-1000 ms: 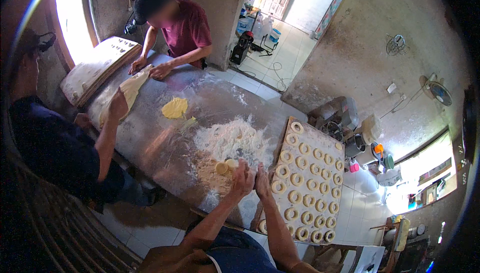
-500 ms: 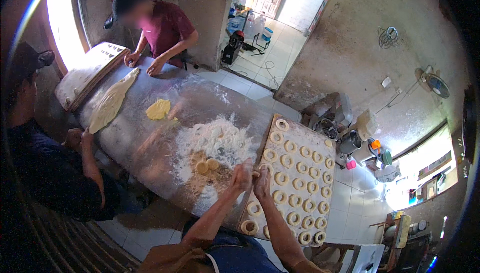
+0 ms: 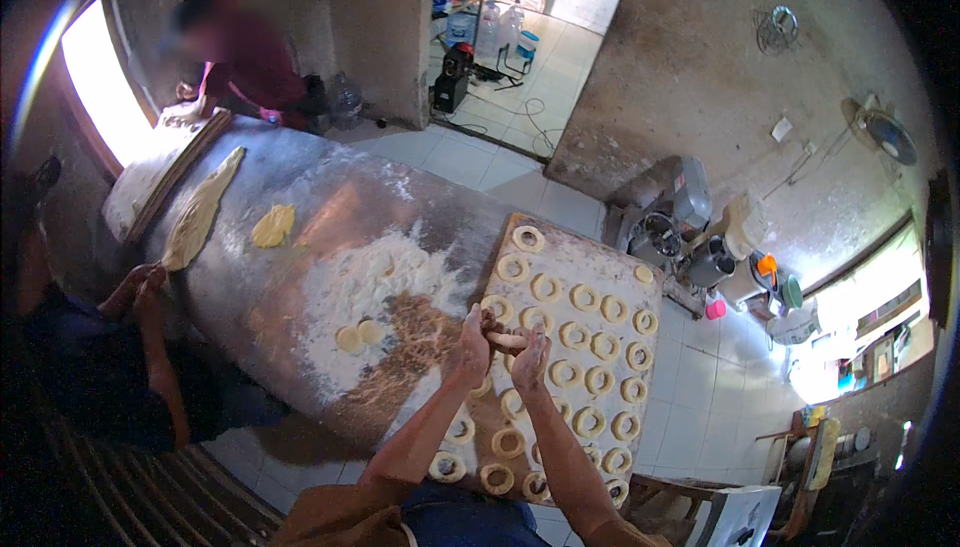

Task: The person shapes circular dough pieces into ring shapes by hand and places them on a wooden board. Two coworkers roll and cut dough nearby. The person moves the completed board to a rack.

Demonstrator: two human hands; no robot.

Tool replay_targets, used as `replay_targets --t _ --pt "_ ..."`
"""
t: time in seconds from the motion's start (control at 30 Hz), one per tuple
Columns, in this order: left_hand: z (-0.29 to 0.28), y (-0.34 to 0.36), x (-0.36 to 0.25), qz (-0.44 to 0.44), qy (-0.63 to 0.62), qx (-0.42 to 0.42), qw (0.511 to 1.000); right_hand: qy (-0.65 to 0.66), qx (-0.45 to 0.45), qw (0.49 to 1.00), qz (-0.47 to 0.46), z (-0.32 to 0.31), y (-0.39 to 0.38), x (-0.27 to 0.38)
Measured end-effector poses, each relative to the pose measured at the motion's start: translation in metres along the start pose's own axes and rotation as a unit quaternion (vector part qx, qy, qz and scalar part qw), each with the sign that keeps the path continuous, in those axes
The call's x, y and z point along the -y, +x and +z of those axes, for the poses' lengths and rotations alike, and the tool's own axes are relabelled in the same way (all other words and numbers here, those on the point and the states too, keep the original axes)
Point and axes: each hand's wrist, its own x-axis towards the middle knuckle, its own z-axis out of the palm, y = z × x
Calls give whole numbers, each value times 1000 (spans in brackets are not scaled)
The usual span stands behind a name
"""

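My left hand (image 3: 470, 349) and my right hand (image 3: 528, 357) grip a short pale piece of dough (image 3: 505, 339) between them, fingers curled, above a board (image 3: 630, 342) covered in several rows of dough rings (image 3: 567, 373). To their left on the metal table (image 3: 255, 327) lies a patch of scattered flour (image 3: 390, 262) with brownish bare streaks and small dough rounds (image 3: 358, 335). A yellow slab (image 3: 273, 227) and a long flat dough strip (image 3: 200, 209) lie farther left.
A co-worker in maroon (image 3: 250, 62) leans over stacked boards (image 3: 160, 172); another in dark clothing (image 3: 120, 367) holds the strip's end with both hands (image 3: 140, 287). Pots and buckets (image 3: 710, 262) line the right wall; a doorway (image 3: 510, 57) opens behind the table.
My hands have moved over the ring-covered board with the piece between them. The far co-worker let go of the strip and moved to the stacked boards. The view has shifted.
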Motion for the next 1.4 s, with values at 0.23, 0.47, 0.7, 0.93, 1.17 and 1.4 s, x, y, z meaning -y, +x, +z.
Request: replay_targets --t 0.23,0.47,0.7,0.93,1.17,1.4 --pt "23 95 65 -16 -49 96 994 -174 57 970 -161 -54 61 3" --pt "89 177 63 263 57 48 962 -40 111 989 -85 -83 156 58" --pt "168 192 4 233 667 -64 705 -496 -12 863 -94 -97 206 85" --pt "134 140 1 415 809 102 404 -702 -120 684 -158 -232 236 30" --pt "122 128 35 419 786 157 427 -743 -124 631 -189 -278 247 25" --pt "11 -4 -48 493 628 31 602 -539 -140 828 -65 -220 205 60"
